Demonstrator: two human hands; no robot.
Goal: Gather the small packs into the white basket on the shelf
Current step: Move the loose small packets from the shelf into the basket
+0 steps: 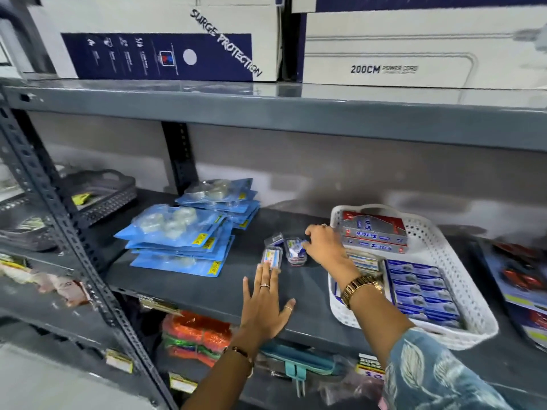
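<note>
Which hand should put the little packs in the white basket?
Probably the right hand: its fingers already touch the small clear packs, and the white plastic basket sits on its side. The left hand lies flat, farther away.

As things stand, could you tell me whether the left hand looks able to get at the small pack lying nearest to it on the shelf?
Probably yes. The left hand lies flat and open on the shelf, its fingertips already at the small pack, with nothing between them.
</note>
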